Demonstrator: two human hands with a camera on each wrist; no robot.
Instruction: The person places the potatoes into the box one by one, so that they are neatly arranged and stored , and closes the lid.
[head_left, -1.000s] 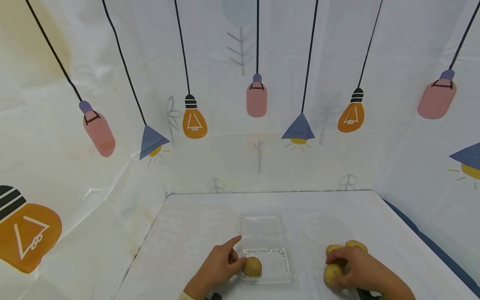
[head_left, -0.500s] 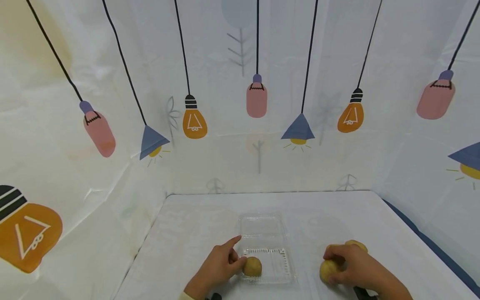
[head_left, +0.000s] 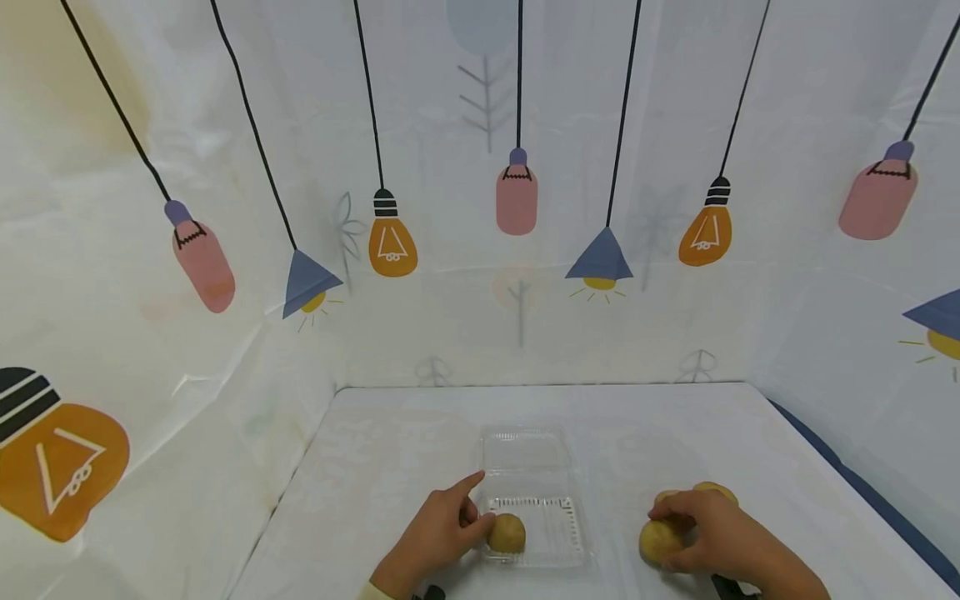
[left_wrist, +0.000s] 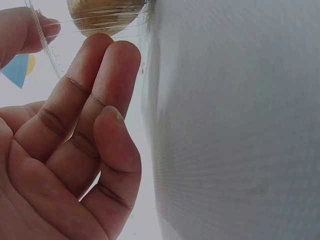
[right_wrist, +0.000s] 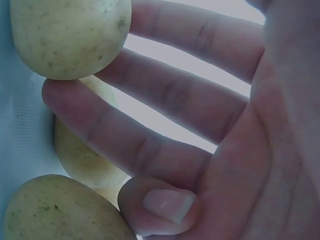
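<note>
In the head view, a clear plastic clamshell container [head_left: 551, 533] lies opened flat, its lid [head_left: 525, 450] on the far side. One potato [head_left: 507, 533] sits in the base's left part. My left hand [head_left: 438, 529] pinches the left rim, thumb over the edge beside that potato, index finger stretched toward the hinge. In the left wrist view its other fingers [left_wrist: 90, 85] are outside the clear wall. At the right, my right hand [head_left: 716, 533] grips a potato [head_left: 658, 543] with its fingertips. The right wrist view shows this held potato [right_wrist: 70, 40] at the top.
Two more potatoes, one at the far right [head_left: 716, 490] and one partly hidden [head_left: 666, 497], lie just beyond my right hand. A white cloth-covered table [head_left: 390, 442] carries everything. Sheets [head_left: 450, 333] printed with hanging lamps enclose the back and sides.
My right hand has shifted slightly left with the potato in its fingers. My left hand and the container have stayed in place.
</note>
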